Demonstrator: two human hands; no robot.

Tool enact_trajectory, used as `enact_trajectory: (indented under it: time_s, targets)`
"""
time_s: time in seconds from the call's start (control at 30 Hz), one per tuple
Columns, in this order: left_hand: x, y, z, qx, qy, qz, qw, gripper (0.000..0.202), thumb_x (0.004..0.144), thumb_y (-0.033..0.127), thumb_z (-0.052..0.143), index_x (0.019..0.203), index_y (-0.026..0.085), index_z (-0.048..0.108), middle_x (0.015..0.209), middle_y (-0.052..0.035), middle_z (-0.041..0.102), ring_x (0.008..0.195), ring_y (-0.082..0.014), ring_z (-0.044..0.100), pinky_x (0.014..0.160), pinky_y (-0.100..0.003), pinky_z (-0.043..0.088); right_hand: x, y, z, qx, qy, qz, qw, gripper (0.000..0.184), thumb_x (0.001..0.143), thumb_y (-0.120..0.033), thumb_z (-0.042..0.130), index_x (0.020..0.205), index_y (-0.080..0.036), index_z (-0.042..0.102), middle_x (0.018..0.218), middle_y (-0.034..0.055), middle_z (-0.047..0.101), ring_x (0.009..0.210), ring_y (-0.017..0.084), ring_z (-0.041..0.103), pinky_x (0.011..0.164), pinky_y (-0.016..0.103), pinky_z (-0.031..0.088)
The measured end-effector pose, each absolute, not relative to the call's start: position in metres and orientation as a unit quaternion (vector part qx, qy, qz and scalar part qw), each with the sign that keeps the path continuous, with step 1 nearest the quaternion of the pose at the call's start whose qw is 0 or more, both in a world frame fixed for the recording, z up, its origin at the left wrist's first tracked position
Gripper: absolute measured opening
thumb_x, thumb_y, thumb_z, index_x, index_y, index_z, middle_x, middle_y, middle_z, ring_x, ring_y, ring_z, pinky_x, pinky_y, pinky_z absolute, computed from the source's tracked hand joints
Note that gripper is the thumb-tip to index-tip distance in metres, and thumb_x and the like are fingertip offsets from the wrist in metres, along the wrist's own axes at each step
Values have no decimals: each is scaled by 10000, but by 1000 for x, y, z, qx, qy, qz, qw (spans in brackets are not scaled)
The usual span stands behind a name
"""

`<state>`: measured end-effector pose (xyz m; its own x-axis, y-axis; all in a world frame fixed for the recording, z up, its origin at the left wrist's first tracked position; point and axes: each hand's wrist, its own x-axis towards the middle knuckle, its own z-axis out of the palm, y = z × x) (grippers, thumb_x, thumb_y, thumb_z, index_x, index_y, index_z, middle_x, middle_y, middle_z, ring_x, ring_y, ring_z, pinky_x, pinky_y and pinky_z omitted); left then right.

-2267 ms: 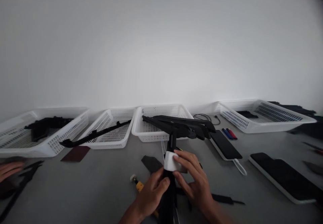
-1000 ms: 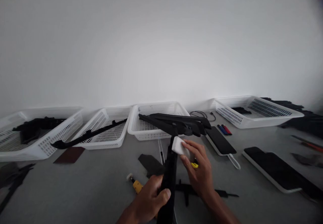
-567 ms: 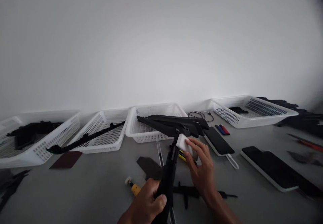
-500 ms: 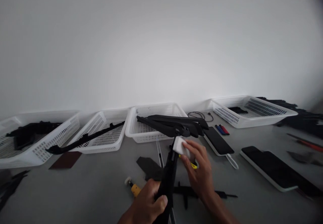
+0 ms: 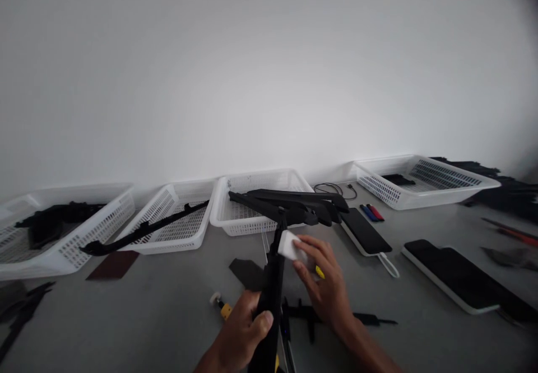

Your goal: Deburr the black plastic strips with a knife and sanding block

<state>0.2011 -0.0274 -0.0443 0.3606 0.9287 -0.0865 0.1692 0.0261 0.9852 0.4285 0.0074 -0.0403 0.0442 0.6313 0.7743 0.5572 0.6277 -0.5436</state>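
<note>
- Wall (image 5: 269, 76) is filling the upper half of the frame.
- Grey table (image 5: 159, 317) is spreading across the lower half.
- Four white baskets (image 5: 179, 244) are lining the wall from far left to right.
- Black stack (image 5: 269, 208) is leaning over the front rim of the third basket from the left, mid-frame.
- Black strip (image 5: 145, 230) is lying across the second basket, its lower end sticking out left.
- Large slab (image 5: 449, 278) is resting at lower right.
- Bar (image 5: 273, 278), black, is rising from bottom centre towards the stack.
- Left hand (image 5: 244, 328) is wrapping its fingers around the bar's lower part.
- Right hand (image 5: 328, 280) is pinching the block between thumb and fingers.
- Brown sheet (image 5: 112, 265) is lying at centre left.
- White block (image 5: 290, 245) is appearing to touch the bar's upper right edge, just below centre.
</note>
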Motion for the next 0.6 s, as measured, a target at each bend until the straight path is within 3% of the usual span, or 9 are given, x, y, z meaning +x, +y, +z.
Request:
enact_trajectory:
  time_s: [0.1, 0.23, 0.3, 0.43, 0.6]
  targets:
    - [200, -27, -51, 619, 472, 355, 518, 720, 852, 855, 545, 1006, 190, 773, 1027, -123, 729, 982, -319, 642, 900, -431, 531, 425, 3, -39, -427, -691, 35, 582, 272, 1088, -319, 630, 1347, -291, 707, 1277, 115, 725, 1152, 282, 709, 912, 427, 624]
    - [203, -27, -41, 640, 490, 317, 500, 628, 908, 756, 560, 1117, 208, 786, 1143, -118, 765, 1111, -351, 649, 1000, -439, 511, 414, -9, -38, -333, -769, 50, 543, 310, 1107, -361, 605, 1404, -311, 676, 1315, 105, 742, 1167, 285, 711, 959, 453, 619]
    - [204, -27, -37, 637, 507, 312, 489, 603, 906, 729, 582, 1143, 213, 788, 1138, -106, 769, 1090, -343, 654, 987, -432, 518, 410, -10, -39, -327, -780, 44, 531, 301, 1107, -357, 607, 1395, -314, 684, 1336, 99, 745, 1180, 285, 706, 982, 462, 613]
    - [201, -27, -42, 608, 520, 341, 495, 619, 910, 749, 552, 1012, 193, 803, 998, -103, 772, 985, -326, 659, 932, -430, 538, 412, -6, -42, -373, -751, 37, 543, 295, 1113, -329, 597, 1395, -296, 677, 1333, 110, 734, 1196, 278, 701, 989, 455, 611]
    - [199, -24, -52, 527, 535, 441, 491, 548, 880, 700, 659, 1122, 235, 820, 1253, -115, 790, 1273, -377, 632, 1133, -447, 479, 409, -12, -40, -320, -782, 66, 531, 337, 1101, -338, 609, 1435, -307, 645, 1327, 112, 731, 1177, 289, 711, 981, 469, 620]
